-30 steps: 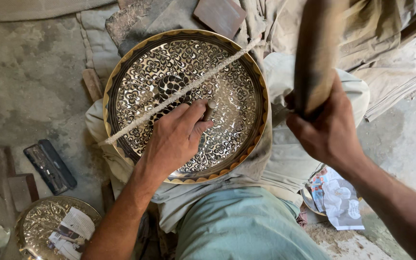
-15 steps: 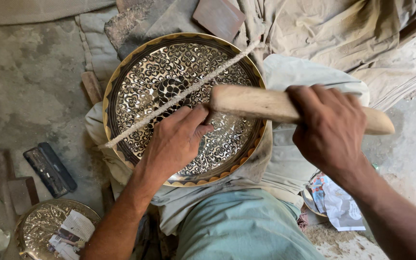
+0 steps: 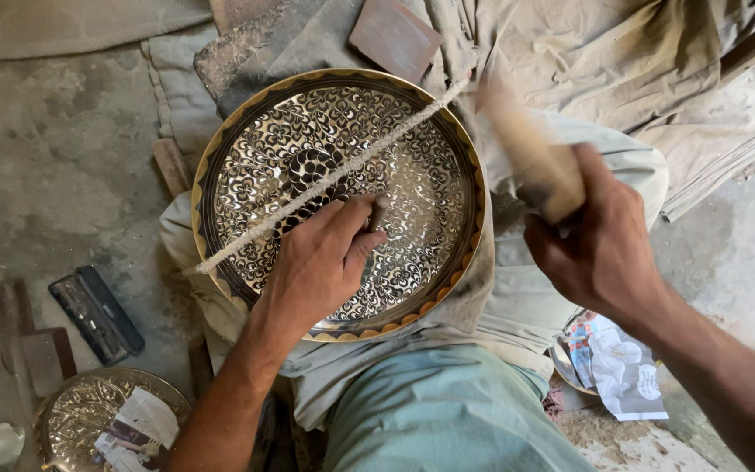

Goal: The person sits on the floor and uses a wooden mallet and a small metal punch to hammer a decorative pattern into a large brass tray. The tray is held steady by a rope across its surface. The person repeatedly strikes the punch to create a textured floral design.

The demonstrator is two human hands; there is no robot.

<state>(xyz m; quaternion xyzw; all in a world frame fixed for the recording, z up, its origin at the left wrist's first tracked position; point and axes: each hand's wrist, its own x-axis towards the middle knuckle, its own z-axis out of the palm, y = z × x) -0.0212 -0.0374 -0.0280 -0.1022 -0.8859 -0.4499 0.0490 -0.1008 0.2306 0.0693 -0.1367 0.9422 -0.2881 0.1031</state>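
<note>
Resting on the person's lap over a dusty cloth [image 3: 517, 288], the big round engraved metal tray [image 3: 412, 175] shines with tiny leaf shapes. A rough string [image 3: 325, 179] runs across it. The left hand [image 3: 321, 262] lies on the tray, its fingers together around what may be a small chisel [image 3: 378, 212]. The right hand [image 3: 600, 245] is beside the tray's edge, fingers clamped on a blurry wooden mallet [image 3: 530, 153]. A smaller tray [image 3: 80, 411] sits on the floor nearby.

Blurred mallet, hidden tool tip

The wooden mallet [image 3: 530, 153] smears into blur above the right hand [image 3: 600, 249]; the left hand [image 3: 321, 262] hides whatever it pinches (a punch, perhaps) against the engraved tray [image 3: 412, 175].
</note>
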